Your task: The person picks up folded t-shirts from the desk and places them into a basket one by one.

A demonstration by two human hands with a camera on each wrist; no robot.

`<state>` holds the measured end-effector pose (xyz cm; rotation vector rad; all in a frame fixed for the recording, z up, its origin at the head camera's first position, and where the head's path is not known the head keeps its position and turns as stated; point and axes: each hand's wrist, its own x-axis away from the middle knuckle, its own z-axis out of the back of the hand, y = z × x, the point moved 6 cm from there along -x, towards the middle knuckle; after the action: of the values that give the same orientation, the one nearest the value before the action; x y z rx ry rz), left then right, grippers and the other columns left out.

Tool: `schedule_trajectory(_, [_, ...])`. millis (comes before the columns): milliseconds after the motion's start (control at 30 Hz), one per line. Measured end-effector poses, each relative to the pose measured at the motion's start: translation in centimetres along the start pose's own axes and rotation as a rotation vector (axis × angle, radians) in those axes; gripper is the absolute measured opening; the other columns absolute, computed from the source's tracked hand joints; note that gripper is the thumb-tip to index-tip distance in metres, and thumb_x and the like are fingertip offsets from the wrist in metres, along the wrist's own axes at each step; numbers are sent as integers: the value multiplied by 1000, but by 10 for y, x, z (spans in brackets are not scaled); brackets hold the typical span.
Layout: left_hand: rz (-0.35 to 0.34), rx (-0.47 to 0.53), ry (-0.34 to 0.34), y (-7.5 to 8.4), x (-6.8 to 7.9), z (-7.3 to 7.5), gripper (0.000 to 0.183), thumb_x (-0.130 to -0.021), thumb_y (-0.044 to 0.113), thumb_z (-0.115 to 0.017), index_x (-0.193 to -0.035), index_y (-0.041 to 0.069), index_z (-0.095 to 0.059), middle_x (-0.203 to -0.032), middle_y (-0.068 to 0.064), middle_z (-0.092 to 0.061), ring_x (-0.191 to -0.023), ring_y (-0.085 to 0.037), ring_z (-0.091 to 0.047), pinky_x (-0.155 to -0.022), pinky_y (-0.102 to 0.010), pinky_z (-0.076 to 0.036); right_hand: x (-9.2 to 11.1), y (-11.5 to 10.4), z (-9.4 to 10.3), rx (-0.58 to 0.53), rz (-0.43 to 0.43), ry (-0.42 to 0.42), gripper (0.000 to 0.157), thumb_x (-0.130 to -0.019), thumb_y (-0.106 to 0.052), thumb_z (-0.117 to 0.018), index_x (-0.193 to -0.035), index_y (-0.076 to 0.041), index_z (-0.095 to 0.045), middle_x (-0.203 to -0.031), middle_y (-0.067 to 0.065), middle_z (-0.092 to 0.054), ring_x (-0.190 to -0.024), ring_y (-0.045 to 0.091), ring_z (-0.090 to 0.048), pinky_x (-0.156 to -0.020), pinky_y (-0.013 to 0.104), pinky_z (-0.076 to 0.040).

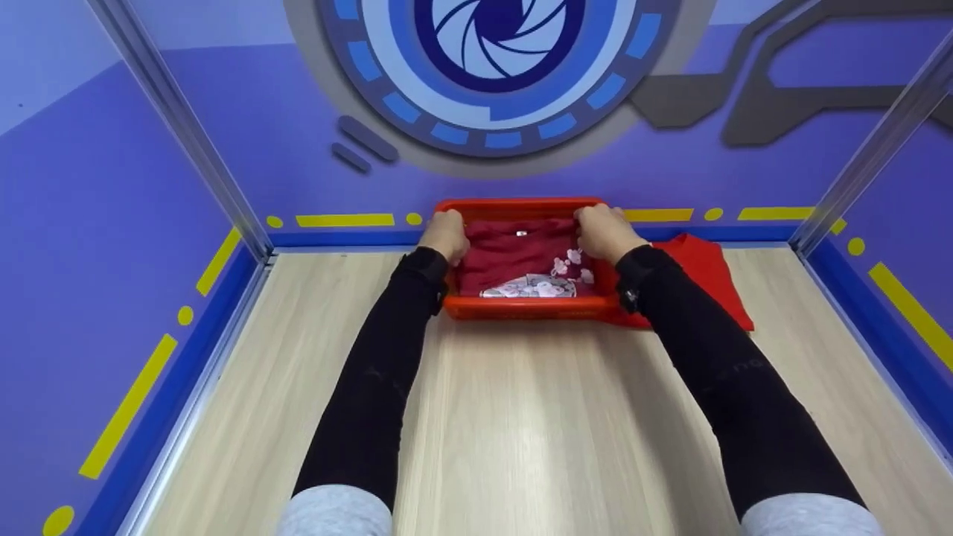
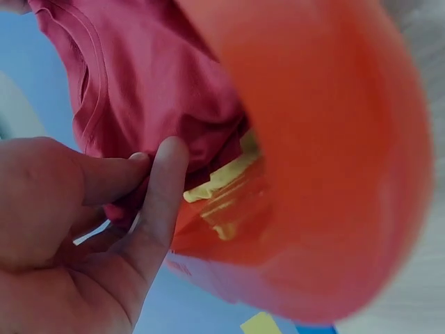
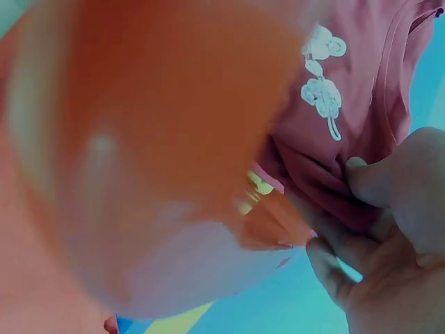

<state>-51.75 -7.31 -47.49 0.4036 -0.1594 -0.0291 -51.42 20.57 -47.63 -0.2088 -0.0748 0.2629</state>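
Note:
A dark red shirt (image 1: 499,257) with white flower trim (image 3: 322,97) lies folded in an orange-red plastic basket (image 1: 521,305) by the back wall. My left hand (image 1: 447,234) pinches the shirt's left side between thumb and fingers, at the basket's left end. At the opposite end, my right hand (image 1: 607,232) pinches the shirt's right side. A pale floral-patterned piece (image 1: 530,286) shows along the front of the shirt. Under the shirt, some yellow cloth (image 2: 226,179) is visible in the left wrist view. The fingers' far sides are partly hidden by the fabric.
A bright red folded garment (image 1: 707,275) lies on the wooden table (image 1: 514,417) to the right of the basket, partly behind my right forearm. Purple-blue panels (image 1: 193,149) rise at the back and both sides, with metal posts at the corners.

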Motion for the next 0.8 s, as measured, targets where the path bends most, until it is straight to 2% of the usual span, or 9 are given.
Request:
schedule_trajectory(133, [6, 3, 86, 1, -4, 2, 17, -96, 2, -70, -109, 0, -80, -129, -25, -78, -98, -31, -81, -79, -37, -67, -3, -4, 2, 63, -34, 47, 22, -100, -9, -68, -118, 3, -73, -124, 30, -76, -123, 49, -68, -109, 61, -43])
schedule_trajectory(233, [-1, 23, 127, 4, -5, 1, 23, -96, 4, -70, -117, 0, -79, -137, -24, -75, -121, -37, -76, -100, -44, -63, -4, -4, 2, 75, -48, 81, 20, -98, -6, -68, -115, 3, -73, -123, 30, -76, -121, 49, -69, -107, 60, -41])
schedule_trajectory(433, [15, 34, 130, 6, 1, -2, 42, -101, 9, -68, -142, 1, -65, -150, -26, -66, -139, -44, -66, -119, -49, -54, -2, -4, 4, 47, -49, 151, 27, -100, -5, -62, -124, 5, -69, -126, 32, -75, -123, 51, -69, -107, 63, -43])
schedule_trajectory(500, [-1, 20, 100, 8, 4, -4, 49, -102, 11, -67, -150, 2, -60, -153, -26, -62, -141, -45, -63, -121, -49, -51, 0, -6, 6, 22, -21, 173, 29, -103, -7, -59, -127, 6, -68, -125, 33, -76, -122, 51, -70, -108, 64, -46])
schedule_trajectory(567, [-51, 0, 40, 13, 9, -5, 50, -103, 11, -64, -152, 4, -61, -153, -23, -62, -142, -42, -63, -122, -48, -50, 4, -11, 8, -12, 25, 172, 28, -105, -8, -57, -126, 6, -71, -120, 31, -77, -117, 50, -73, -106, 63, -52])
schedule_trajectory(633, [-128, -36, -37, 18, 11, -10, 41, -104, 12, -61, -143, 5, -69, -147, -20, -68, -136, -37, -66, -118, -46, -53, 8, -16, 6, -37, 90, 122, 27, -105, -8, -58, -120, 5, -77, -111, 28, -79, -105, 46, -75, -97, 58, -58])
schedule_trajectory(667, [-170, -57, -79, 22, 13, -12, 36, -105, 13, -60, -137, 6, -74, -143, -18, -72, -132, -35, -67, -116, -46, -54, 11, -20, 4, -49, 120, 74, 25, -104, -8, -59, -114, 3, -79, -105, 25, -79, -97, 43, -75, -91, 56, -60])
schedule_trajectory(700, [-222, -60, -119, 19, 4, -22, 29, -105, 19, -63, -127, 9, -79, -135, -13, -76, -125, -29, -70, -111, -42, -56, 14, -23, 0, -57, 143, 9, 23, -104, -10, -61, -110, 1, -81, -99, 22, -79, -90, 38, -74, -86, 51, -61])
schedule_trajectory(800, [-304, -136, -264, 24, 14, -34, 27, -106, 29, -68, -120, 12, -82, -130, -10, -79, -118, -25, -69, -109, -40, -56, 25, -28, -16, -5, 179, -214, 24, -108, -23, -65, -98, -7, -81, -86, 10, -71, -79, 25, -63, -79, 40, -53])
